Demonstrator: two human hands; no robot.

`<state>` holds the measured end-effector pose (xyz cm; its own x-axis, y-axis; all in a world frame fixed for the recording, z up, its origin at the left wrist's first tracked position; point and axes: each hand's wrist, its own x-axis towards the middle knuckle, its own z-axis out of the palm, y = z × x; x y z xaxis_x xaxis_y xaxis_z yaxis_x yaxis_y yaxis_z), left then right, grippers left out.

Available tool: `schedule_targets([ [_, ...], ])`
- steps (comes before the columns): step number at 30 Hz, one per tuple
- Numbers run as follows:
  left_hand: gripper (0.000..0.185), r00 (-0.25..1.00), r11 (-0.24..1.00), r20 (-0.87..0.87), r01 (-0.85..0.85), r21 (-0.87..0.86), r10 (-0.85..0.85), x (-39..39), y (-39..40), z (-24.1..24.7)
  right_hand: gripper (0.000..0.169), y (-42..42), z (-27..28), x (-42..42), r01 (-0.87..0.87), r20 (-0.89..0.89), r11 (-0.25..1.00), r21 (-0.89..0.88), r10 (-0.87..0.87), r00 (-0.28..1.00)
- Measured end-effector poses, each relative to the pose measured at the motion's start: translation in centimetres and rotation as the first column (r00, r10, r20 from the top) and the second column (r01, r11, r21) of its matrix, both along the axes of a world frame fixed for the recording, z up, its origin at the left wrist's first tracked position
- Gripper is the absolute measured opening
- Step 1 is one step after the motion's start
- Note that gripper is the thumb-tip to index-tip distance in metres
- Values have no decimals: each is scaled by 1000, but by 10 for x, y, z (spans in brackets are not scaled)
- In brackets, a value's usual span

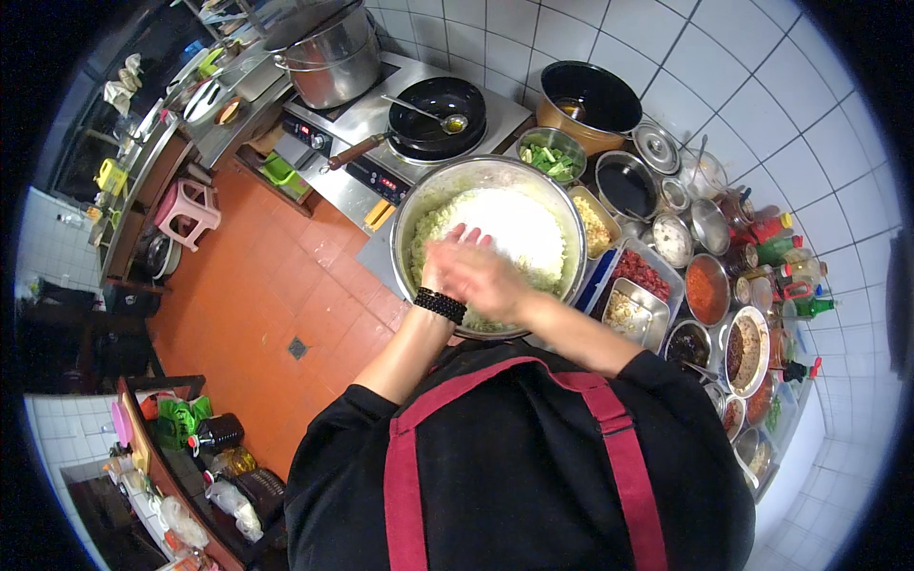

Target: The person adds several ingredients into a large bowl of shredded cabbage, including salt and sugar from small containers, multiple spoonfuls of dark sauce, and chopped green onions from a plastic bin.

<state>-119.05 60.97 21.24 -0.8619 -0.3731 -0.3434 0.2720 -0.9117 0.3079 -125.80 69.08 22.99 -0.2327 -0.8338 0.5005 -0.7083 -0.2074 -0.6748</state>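
A wide steel bowl [580,239] stands before me, holding pale green chopped vegetable [435,221] with a mound of white powder [518,221] on top. Over the bowl, my left hand [457,239] is palm up with its fingers spread and nothing in it; a black beaded bracelet [440,305] circles its wrist. My right hand [489,282] crosses over the left palm, blurred by motion. Its fingers are hard to make out, and no object shows in it. The two hands seem to touch.
Behind the bowl, a black wok [435,107] with a ladle [454,124] sits on an induction cooker [335,153]. A bowl of cut greens [550,160], a container of minced red meat [643,271] and several seasoning bowls [707,289] crowd the right. Tiled floor [264,285] lies left.
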Motion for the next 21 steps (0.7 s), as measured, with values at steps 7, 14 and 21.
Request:
schedule_targets([
  [7,33,982,987,185,56,-150,-28,7,-12,9,33,15,-11,-58,347,-137,861,373,-319,938],
  [14,73,982,983,-84,159,-96,-168,-3,3,29,34,15,-47,-73,380,20,724,575,-477,879],
  [21,76,977,963,-57,190,-189,-204,-5,11,29,28,7,3,-20,188,-295,971,146,-139,945],
])
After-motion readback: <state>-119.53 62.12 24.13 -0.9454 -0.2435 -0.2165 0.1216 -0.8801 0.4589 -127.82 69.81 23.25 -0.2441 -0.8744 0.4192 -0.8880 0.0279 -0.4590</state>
